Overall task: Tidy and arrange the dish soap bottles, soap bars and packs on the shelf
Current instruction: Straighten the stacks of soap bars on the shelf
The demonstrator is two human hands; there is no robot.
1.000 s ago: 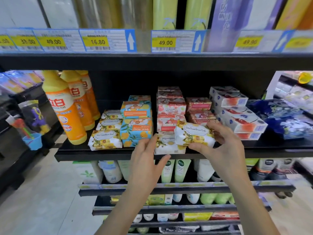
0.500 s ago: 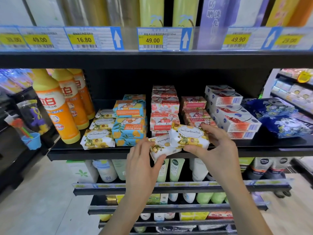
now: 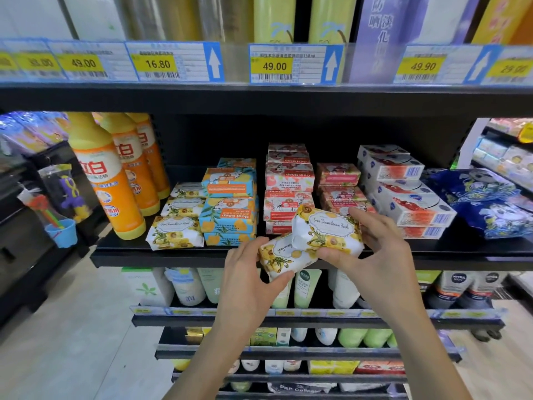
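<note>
My right hand pinches one yellow-flowered soap bar between thumb and curled fingers; my left hand grips a second bar of the same kind from below. The two wrappers overlap where my hands meet, over the front lip of the shelf; whether either touches it I cannot tell.

To the left of my left hand lies the matching row, one layer running front to back; I judge these two bars belong there, so that step is not yet done. Between that row and my left hand the blue goat soap packs sit squarely stacked. Just beyond my fingertips the red goat soap packs are stacked too, some with upside-down labels. Right of my right hand the white boxes step forward unevenly, and past them the blue bags slump; both look like work left. Far to my left the orange dish soap bottles stand upright in file and seem finished.

The shelf is black and flat; price labels run above my hands; tubes stand on lower shelves under my wrists; pale floor spreads off to the left.
</note>
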